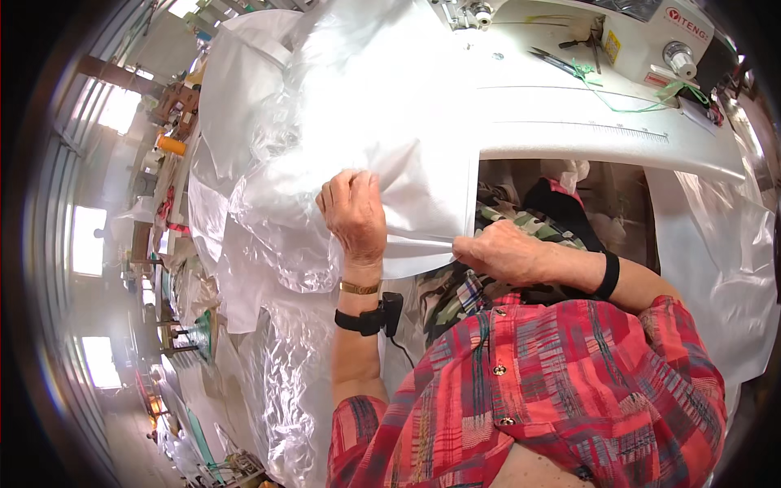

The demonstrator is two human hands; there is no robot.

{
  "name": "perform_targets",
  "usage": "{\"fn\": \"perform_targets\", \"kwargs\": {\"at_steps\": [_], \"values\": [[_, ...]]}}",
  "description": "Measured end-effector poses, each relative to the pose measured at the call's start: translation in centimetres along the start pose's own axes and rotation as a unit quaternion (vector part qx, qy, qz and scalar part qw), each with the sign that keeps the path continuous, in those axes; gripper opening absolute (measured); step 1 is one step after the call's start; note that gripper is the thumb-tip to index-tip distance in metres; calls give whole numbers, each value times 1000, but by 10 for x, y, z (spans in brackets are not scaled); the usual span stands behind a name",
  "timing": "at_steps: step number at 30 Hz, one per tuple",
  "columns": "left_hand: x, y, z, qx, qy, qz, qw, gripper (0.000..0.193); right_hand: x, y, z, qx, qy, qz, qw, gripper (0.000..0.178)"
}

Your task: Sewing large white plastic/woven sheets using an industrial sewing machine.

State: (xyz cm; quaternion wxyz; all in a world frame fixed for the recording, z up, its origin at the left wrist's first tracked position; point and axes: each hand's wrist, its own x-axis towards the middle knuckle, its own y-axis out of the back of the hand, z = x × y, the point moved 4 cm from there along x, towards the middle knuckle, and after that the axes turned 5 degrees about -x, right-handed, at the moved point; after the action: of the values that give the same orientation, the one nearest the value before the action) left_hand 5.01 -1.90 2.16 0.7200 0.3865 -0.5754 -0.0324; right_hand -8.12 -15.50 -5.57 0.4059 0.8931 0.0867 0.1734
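Note:
A large sheet of white, shiny plastic-like material (427, 191) lies over the table and hangs down at its near edge. My left hand (355, 215) is on top of it, fingers curled closed against the material; the fingertips are partly hidden. At the sheet's lower right corner, my right hand (500, 252) pinches the edge between thumb and fingers. A narrow fold runs taut between the two hands. Bright glare washes out the sheet's upper part.
A white sewing machine (659, 45) stands at the far right of the pale worktable (561, 122). Dark pointed snips (557, 61) and green thread (622, 108) lie beside it. Clear crinkled plastic (293, 366) hangs at left. More white sheeting (716, 268) hangs at right.

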Motion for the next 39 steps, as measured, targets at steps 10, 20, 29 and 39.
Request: {"fn": "perform_targets", "kwargs": {"at_steps": [10, 20, 29, 39], "values": [[11, 20, 38, -375, 178, -214, 884, 8, 0, 2, -10, -43, 1, 10, 999, 11], [-32, -12, 66, -386, 168, -292, 859, 8, -13, 19, -26, -78, 66, 82, 991, 14], [-43, -16, 54, -454, 133, -290, 832, 10, -3, 10, -39, -142, 163, 49, 975, 14], [-65, -24, 48, -500, 313, -335, 735, 23, 2, 8, -38, -104, 216, 42, 970, 10]]}}
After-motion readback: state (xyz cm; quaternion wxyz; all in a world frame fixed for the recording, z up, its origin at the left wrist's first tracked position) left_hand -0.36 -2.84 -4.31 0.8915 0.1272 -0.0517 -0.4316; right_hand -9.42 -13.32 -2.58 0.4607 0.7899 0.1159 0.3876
